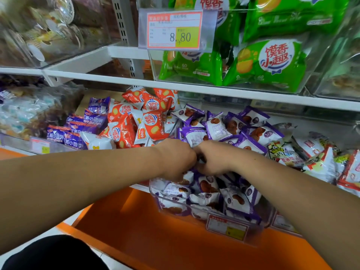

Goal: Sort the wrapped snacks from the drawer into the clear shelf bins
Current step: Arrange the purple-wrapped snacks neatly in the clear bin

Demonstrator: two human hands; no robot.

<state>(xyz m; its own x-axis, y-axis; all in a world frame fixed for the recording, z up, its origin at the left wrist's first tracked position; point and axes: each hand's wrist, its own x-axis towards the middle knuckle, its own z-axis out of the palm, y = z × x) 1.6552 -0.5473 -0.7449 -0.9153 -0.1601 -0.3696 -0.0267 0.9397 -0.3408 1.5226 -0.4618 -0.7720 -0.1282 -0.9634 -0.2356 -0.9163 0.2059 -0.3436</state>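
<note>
Dark fabric (54, 254), probably the person's clothing, sits at 7 o'clock, and two bare forearms run in from 8 and 4 o'clock to meet at the centre.

Purple-and-white wrapped snacks (206, 185) are the thing being handled. They fill a clear plastic bin (155, 193) just below centre, towards 5 o'clock, and more of them lie heaped behind it at 1 o'clock. The left hand (175, 158) and right hand (212, 160) touch knuckle to knuckle over this bin. Their fingers curl downward into the wrappers with the tips hidden, so I cannot tell whether they pinch a packet or only press on the pile.

At 11 o'clock of the hands lies a mound of orange-and-white snack packets (150, 121), with dark purple foil packs (78, 131) further out at 9 o'clock. Mixed white, yellow and red packets (315, 152) lie at 3 o'clock. A white shelf board (214, 90) crosses above, carrying a bin of green snack bags (272, 63) behind a price tag (174, 30) at 12 o'clock. An orange panel (155, 230) spreads at 6 o'clock, and whether it belongs to the drawer is unclear.

The sorting looks well advanced, as the purple bin is nearly full and each colour is grouped. The loose heaps at the back still seem to need placing.
</note>
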